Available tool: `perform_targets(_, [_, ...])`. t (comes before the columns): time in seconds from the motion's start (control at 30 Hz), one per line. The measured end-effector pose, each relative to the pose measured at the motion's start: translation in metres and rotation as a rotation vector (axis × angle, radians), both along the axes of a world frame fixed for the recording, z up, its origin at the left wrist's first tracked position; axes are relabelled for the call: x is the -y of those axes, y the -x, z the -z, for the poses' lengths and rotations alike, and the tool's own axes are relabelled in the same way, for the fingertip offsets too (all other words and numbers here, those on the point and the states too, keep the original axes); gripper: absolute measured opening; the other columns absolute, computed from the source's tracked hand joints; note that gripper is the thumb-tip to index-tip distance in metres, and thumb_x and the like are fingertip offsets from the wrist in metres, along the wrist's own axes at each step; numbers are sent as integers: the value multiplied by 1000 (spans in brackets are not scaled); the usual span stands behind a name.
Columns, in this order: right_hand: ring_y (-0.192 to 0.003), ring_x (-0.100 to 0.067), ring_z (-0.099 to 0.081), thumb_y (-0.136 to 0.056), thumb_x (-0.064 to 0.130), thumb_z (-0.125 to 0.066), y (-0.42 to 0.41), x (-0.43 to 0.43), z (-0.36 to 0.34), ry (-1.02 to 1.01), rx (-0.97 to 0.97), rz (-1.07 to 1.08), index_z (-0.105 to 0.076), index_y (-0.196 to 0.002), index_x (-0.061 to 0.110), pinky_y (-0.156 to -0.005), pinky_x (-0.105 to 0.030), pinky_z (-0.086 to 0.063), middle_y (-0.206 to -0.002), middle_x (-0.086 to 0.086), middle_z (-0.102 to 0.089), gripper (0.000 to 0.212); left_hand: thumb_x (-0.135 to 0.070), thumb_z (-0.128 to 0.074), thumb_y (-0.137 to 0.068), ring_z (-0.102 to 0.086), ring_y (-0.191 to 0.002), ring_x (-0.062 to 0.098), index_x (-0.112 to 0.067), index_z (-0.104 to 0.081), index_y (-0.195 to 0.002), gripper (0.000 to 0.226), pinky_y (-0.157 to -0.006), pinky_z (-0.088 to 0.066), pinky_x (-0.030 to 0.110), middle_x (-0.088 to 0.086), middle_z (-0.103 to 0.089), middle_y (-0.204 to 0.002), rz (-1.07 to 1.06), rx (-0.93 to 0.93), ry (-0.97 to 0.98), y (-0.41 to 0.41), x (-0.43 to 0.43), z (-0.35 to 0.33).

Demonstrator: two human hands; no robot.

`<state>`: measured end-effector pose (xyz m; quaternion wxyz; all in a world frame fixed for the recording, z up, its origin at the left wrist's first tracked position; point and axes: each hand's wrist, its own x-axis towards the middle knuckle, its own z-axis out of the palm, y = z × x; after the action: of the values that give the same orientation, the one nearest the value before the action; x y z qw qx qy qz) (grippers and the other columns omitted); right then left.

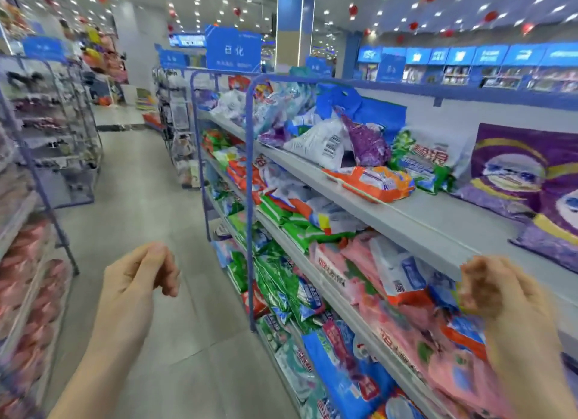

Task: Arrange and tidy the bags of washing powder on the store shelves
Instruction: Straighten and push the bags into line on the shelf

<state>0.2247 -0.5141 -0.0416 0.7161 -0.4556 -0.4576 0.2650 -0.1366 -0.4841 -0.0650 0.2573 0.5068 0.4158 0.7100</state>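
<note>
— So, what are the hands doing?
— The left hand (140,274) hangs over the aisle floor (150,199), fingers loosely curled, holding nothing. The right hand (500,293) is blurred in front of the pink bags (353,262); I can't tell if it grips anything.
— And the washing powder?
— Jumbled along the shelves. An orange bag (378,184) lies flat at the top shelf (431,224) edge, with a big purple bag (528,181) further along it.
</note>
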Motion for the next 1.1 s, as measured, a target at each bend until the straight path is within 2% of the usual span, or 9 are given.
perform_targets(0.17, [-46,-12,-42,-98,11,-40,1,-97,-25,-57,42,47,-68,-62,20,-46,-15,-38,-49,1,-52,46,-25,-44,-93,-41,-47,15,-21,-55,-55,40,-48,-37,18,-2,-45,-47,60,-30,-26,-5,-110,-22])
perform_targets(0.3, [-48,-13,-43,-98,10,-40,-1,-154,-34,-63,65,97,-67,-62,20,-45,-15,-37,-50,2,-51,46,-8,-37,-99,-42,-46,13,-23,-57,-55,51,-50,-38,17,-3,-46,-46,123,-15,-25,-16,-186,-25])
perform_targets(0.37, [-47,-13,-44,-98,10,-39,-5,-176,-36,-60,86,135,-67,-63,20,-45,-16,-37,-50,1,-52,46,-14,-41,-97,-43,-46,13,-23,-57,-54,47,-50,-39,17,-2,-47,-46,173,-18,-36,-23,-225,-28])
perform_targets(0.47, [-47,-12,-44,-98,9,-38,-9,-204,-36,-61,111,216,-67,-63,21,-45,-15,-37,-50,1,-52,47,-25,-46,-93,-44,-47,13,-19,-55,-57,38,-51,-40,17,0,-49,-48,283,-41,-66,-35,-286,-31])
perform_targets(0.63, [-49,-10,-48,-85,36,-51,-2,-240,-35,-32,185,391,-69,-68,24,-46,-15,-40,-53,0,-56,28,-8,-35,-100,-43,-48,17,-9,-49,-62,41,-50,-38,21,-2,-47,-49,486,-81,-92,-62,-389,-32])
perform_targets(0.77, [-49,-11,-48,-87,24,-49,10,-265,-45,-32,250,524,-68,-66,25,-47,-16,-40,-53,3,-56,28,-16,-43,-99,-42,-47,12,-15,-51,-56,43,-49,-37,17,-3,-47,-49,697,-74,-81,-88,-460,-39])
perform_targets(0.9, [-50,-7,-47,-94,7,-52,15,-304,-62,108,486,691,-58,-64,18,-52,-18,-41,-55,5,-58,33,-23,-42,-90,-42,-48,13,-16,-53,-60,33,-52,-38,20,-2,-47,-51,851,-146,-160,-108,-505,-50])
perform_targets(1.03, [-74,-13,-63,-92,27,-58,24,-372,-87,374,793,780,-67,-87,21,-73,-33,-51,-82,5,-70,11,-40,-46,-80,-44,-50,14,-11,-53,-64,34,-53,-38,25,2,-48,-51,952,-138,-154,-126,-526,-54])
perform_targets(1.1, [-92,-14,-63,-90,36,-58,32,-408,-96,481,904,717,-66,-108,17,-87,-33,-49,-105,1,-69,28,-43,-45,-79,-44,-51,16,-8,-52,-66,38,-55,-38,28,10,-47,-54,985,-152,-163,-131,-533,-55])
